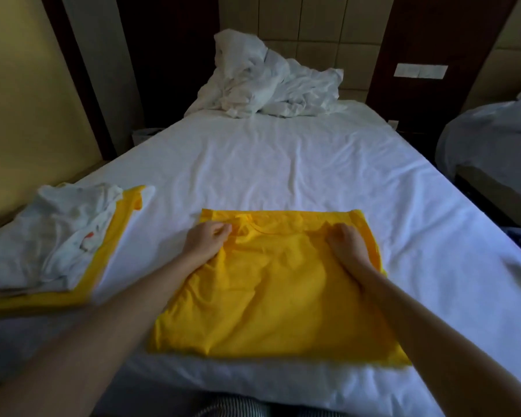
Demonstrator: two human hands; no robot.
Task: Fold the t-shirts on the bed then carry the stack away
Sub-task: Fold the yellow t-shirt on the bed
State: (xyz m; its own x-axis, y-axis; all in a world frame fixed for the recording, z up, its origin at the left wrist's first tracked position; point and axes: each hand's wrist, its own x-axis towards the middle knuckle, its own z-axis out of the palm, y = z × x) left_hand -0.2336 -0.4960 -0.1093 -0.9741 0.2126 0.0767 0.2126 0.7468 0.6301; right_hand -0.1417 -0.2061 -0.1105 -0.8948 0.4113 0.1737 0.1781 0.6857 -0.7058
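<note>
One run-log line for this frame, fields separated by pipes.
left hand: shut on yellow t-shirt | right hand: shut on yellow t-shirt | pile: left on bed | stage: folding

Yellow t-shirt (pixel 271 296), white t-shirt (pixel 63 233) with red marks, white bed sheet (pixel 283 164).

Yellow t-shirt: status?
Left hand and right hand pinching yellow t-shirt near collar. Flat on bed. Nothing in the way.
</note>
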